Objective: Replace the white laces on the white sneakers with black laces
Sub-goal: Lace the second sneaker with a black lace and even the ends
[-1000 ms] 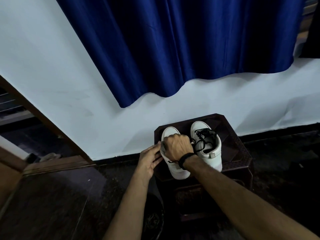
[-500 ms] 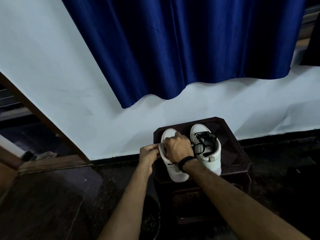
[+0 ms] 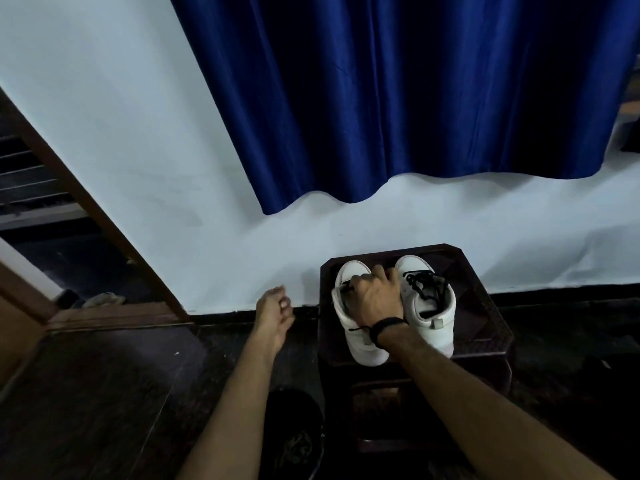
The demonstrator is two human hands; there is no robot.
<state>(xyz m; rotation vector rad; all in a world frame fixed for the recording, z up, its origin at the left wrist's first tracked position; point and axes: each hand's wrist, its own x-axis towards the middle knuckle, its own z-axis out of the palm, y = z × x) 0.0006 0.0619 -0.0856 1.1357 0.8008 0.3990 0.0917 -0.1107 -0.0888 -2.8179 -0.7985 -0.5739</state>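
Two white sneakers stand side by side, toes toward the wall, on a dark brown stool (image 3: 485,327). The right sneaker (image 3: 434,323) has black laces (image 3: 420,284) threaded loosely over its tongue. My right hand (image 3: 375,296), a black band on its wrist, lies over the left sneaker (image 3: 363,344) with fingers curled into its lacing area; a short piece of black lace shows by the fingertips. My left hand (image 3: 275,308) hangs in the air left of the stool, apart from the shoe, fingers loosely curled with nothing visible in them.
A white wall with a blue curtain (image 3: 398,98) rises behind the stool. A wooden door frame (image 3: 104,220) slants at the left. A dark round object (image 3: 294,434) lies on the dark floor beside the stool's near left.
My left hand has let go of the left sneaker's side and moved left, off the stool. My right hand stays on the left sneaker, shifted slightly toward its toe.
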